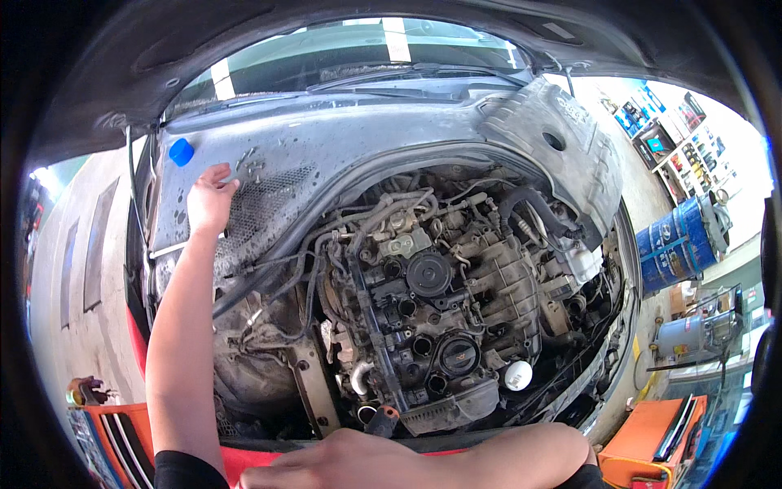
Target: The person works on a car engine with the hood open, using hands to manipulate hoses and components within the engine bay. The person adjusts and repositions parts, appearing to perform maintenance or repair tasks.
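A small metal tool (247, 169), seemingly a slim wrench, is touched by the fingertips of the left hand (208, 200) on the dusty grey cowl panel (342, 147), behind and to the left of the engine (423, 310). The fingers are loosely curled about its near end; whether a firm pinch is made cannot be told. The tool is judged light, stiff and possibly greasy, so it is best taken by its shank. A blue cap (181, 151) lies just left of it on the same panel. The right hand (358, 460) is laid flat, fingers together, on the front edge of the engine bay, nearest a dark hose end (381, 421). Open room is seen left of the engine, where a hollow gapes; hoses and the mesh screen (265, 208) crowd the panel's near edge.
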